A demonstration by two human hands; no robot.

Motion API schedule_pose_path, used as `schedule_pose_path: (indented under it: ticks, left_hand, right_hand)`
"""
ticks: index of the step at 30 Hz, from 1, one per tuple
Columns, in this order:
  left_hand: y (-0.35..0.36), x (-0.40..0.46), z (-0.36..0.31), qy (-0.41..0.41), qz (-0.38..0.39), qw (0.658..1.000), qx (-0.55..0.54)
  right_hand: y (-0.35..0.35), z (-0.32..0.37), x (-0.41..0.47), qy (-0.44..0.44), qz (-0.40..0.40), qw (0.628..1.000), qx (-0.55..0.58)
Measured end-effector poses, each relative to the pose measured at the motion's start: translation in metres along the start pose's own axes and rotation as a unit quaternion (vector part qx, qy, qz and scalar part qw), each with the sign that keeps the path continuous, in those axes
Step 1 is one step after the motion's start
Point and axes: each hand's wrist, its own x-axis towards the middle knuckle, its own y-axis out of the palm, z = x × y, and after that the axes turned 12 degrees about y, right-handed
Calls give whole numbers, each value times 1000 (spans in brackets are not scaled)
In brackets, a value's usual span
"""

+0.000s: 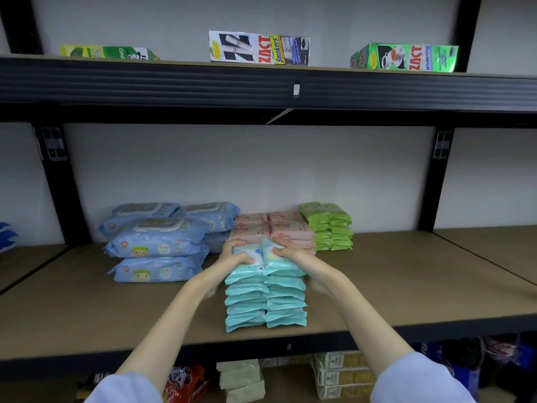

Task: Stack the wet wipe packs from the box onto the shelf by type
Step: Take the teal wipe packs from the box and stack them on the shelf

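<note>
Two side-by-side stacks of teal wipe packs [266, 298] stand at the front edge of the brown shelf [392, 286]. The left hand [236, 253] curls its fingers over the top pack of the left stack, and the right hand [286, 248] grasps the top pack of the right stack — both clamp down from the outer sides. Behind them sit pink packs [273, 228], with green packs [331, 225] to the right and large blue packs [162, 242] to the left — toothpaste boxes [258, 48] line the shelf above
</note>
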Motion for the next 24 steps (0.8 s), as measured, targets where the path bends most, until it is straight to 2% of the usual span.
schedule_pose_path:
  ticks: [2, 5, 8, 10, 15, 24]
  left_hand:
    - [1, -4, 2, 24, -35, 999, 3]
    - [-1, -14, 6, 56, -72, 994, -64]
    - [-1, -24, 9, 40, -65, 988, -134]
    - [3, -30, 9, 36, -60, 987, -147]
    - [7, -31, 9, 23, -105, 980, -167]
    - [12, -34, 8, -4, -105, 977, -185]
  right_hand:
    - [-1, 0, -2, 1, -8, 1000, 4]
    - [-10, -5, -4, 1, -50, 996, 67]
    - [-8, -14, -1, 37, -29, 997, 69]
    - [2, -17, 0, 23, -13, 996, 84]
    - [15, -19, -3, -10, -48, 994, 94]
    - [23, -16, -10, -7, -65, 996, 67]
